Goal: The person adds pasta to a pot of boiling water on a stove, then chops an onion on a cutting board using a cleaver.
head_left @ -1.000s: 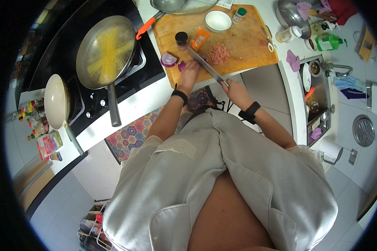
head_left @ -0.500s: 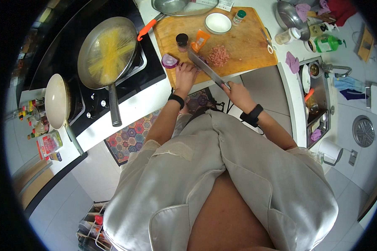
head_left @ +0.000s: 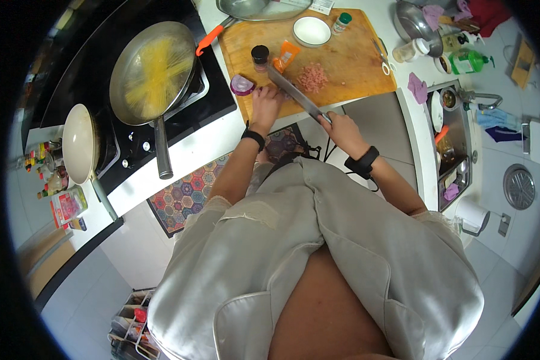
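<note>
Knife [head_left: 295, 92], flat, long-bladed metal, over wooden board [head_left: 359, 57].

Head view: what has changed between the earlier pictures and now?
The left hand has shifted slightly left, toward the onion half; whether it holds anything is unclear. Nothing is visibly let go. The right hand still grips the knife, and the onion half, chopped pink food and pasta stay in place.
</note>
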